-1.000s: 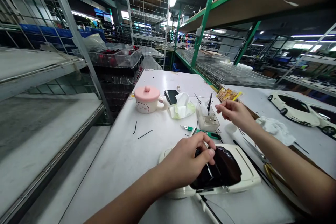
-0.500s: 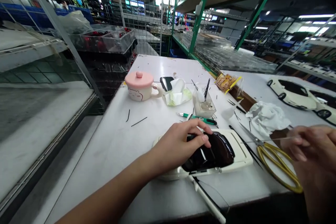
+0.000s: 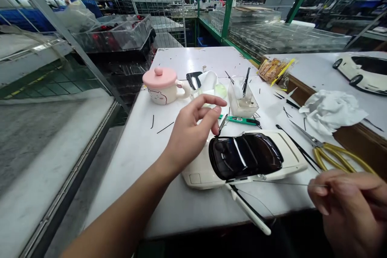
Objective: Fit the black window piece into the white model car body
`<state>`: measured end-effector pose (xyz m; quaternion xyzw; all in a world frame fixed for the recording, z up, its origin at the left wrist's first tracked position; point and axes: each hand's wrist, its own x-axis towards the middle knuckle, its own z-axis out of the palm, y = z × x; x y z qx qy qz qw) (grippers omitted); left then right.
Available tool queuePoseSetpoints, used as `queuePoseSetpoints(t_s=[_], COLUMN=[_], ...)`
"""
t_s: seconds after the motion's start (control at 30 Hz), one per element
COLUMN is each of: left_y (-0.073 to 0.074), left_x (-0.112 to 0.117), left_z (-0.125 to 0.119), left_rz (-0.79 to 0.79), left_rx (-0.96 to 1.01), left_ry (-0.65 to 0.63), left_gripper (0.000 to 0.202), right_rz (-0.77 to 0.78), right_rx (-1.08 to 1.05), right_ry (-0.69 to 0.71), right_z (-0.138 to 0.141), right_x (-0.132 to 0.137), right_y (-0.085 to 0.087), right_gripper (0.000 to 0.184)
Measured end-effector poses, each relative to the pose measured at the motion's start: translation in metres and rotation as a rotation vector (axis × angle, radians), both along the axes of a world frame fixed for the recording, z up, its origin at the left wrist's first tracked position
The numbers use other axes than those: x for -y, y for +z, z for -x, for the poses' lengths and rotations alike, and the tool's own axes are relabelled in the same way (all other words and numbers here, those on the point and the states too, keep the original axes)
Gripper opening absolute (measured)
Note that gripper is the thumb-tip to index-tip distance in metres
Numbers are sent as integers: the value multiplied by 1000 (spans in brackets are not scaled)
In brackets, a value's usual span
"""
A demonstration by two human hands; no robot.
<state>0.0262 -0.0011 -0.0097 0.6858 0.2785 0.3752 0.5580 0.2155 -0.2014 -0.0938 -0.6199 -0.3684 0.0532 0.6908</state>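
Note:
A cream model car with dark windows lies on the white table, its near door swung out toward me. My left hand hovers over the front of the car, fingers loosely curled and apart, close to the raised far door; whether a fingertip touches that door I cannot tell. At the lower right, my right hand pinches a thin metal rod. The rod's far end reaches the near side of the car by the door opening. A fine dark thread curves near the open door.
Yellow-handled scissors and black tweezers lie right of the car. Behind it are a green cutter, a small clear box, and a pink-lidded mug. Crumpled white cloth and another model car are farther right.
My left hand has lifted off the car's roof and moved left toward its front. My right hand has come lower, bringing the rod to the car's near side. The camera view has shifted.

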Motion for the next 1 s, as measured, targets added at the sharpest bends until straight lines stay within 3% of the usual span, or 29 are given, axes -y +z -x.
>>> queuePoseSetpoints(t_s=[0.07, 0.27, 0.4, 0.63, 0.87, 1.0], left_y=[0, -6, -8, -9, -9, 1], left_x=[-2, -12, -16, -19, -17, -15], left_z=[0, 0, -1, -1, -1, 10], left_rz=[1, -18, 3, 40, -11, -87], left_rx=[52, 278, 376, 294, 178, -179], left_ry=[47, 169, 269, 351, 300, 27], left_gripper=[9, 14, 16, 29, 31, 31], right_rz=[-28, 84, 74, 105, 91, 166], right_rx=[-2, -28, 28, 101, 191, 200], right_ry=[13, -112, -84, 1, 34, 46], right_z=[16, 52, 50, 29, 29, 7], right_x=[-2, -7, -7, 2, 0, 7], right_y=[7, 19, 14, -3, 2, -8], right_gripper=[23, 22, 20, 10, 5, 12])
